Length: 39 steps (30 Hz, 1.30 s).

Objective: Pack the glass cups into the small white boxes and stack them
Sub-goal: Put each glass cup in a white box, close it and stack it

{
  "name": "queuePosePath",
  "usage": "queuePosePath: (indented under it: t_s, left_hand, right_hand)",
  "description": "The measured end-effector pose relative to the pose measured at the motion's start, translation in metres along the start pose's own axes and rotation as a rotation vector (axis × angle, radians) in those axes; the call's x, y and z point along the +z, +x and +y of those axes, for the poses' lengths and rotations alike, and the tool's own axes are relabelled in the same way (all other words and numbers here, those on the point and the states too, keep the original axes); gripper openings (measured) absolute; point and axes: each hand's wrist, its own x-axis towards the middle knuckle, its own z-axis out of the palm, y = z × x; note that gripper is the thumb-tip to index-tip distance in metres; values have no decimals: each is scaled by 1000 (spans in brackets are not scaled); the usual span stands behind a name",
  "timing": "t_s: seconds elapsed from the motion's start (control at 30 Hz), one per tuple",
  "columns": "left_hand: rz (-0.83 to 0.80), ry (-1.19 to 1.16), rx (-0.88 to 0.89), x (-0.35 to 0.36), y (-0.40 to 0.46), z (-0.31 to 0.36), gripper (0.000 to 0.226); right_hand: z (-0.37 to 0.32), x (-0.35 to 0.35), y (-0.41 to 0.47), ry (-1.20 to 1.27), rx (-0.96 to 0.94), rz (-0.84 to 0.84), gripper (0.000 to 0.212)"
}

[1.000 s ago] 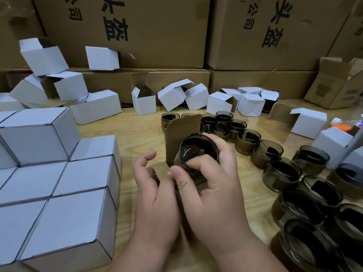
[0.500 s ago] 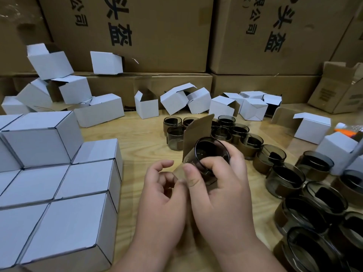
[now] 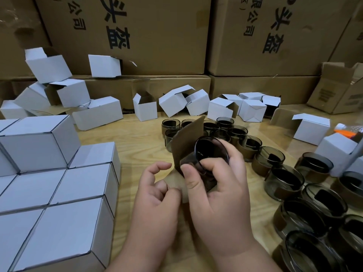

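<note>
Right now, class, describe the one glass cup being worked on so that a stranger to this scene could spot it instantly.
Start at the wooden table, with stacked closed white boxes on its left and rows of smoky glass cups on its right. Between them, both hands meet at the front. The glass cup gripped in the right hand is the only one lifted, tipped and backed by a brown cardboard strip.

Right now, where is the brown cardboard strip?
In the head view, the brown cardboard strip is at the centre, partly wrapped round the dark glass cup that the right hand grips; the left hand pinches its lower end.
</note>
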Motion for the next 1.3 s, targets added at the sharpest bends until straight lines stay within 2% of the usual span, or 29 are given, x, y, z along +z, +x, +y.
queuePosePath:
  t_s: [0.23, 0.43, 0.53, 0.63, 0.7, 0.93, 1.13, 1.3]
  left_hand:
    - [-57, 10, -36, 0, 0, 4, 41]
    - [-39, -33, -54, -1, -1, 9, 50]
    - [-41, -138, -99, 0, 0, 12, 66]
    - [-14, -149, -136, 2, 1, 17, 78]
    - [8, -142, -145, 2, 1, 17, 76]
    - [10, -45, -167, 5, -2, 21, 79]
    - [-5, -38, -169, 3, -2, 20, 77]
    - [2, -104, -182, 2, 0, 16, 73]
  right_hand:
    - [1, -1, 2, -36, -55, 69, 31]
    - [7, -2, 4, -44, -50, 77, 33]
    - [12, -2, 4, -68, 27, 75, 36]
    - [13, -1, 4, -65, 180, 43, 35]
    - [13, -1, 4, -66, 233, 21, 32]
    - [16, 1, 6, -84, 232, 20, 38]
    - [13, 2, 4, -116, 160, -7, 26]
    - [12, 2, 2, -202, 182, -110, 37]
